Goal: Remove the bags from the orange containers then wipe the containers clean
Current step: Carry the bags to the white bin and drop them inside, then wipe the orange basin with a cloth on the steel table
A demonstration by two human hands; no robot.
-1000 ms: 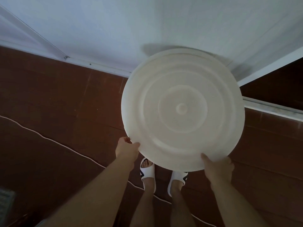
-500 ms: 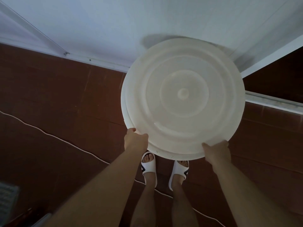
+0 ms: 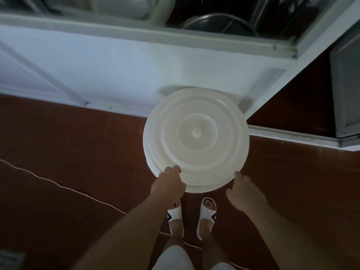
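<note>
Lids [image 3: 195, 139], two round white ones stacked and slightly offset, propped on edge against white cabinet base [image 3: 116, 75] at floor level, probably parked out of the way while containers get emptied and wiped. Left hand [image 3: 169, 184] curled over the lower-left rim, gripping it; right hand [image 3: 243, 190] loose and half-open just beside the lower-right rim, holding nothing. No orange containers or bags in view; no readable brand or writing anywhere.

dim room, red-brown floor [image 3: 68, 152], white cabinet [image 3: 116, 75]
</note>
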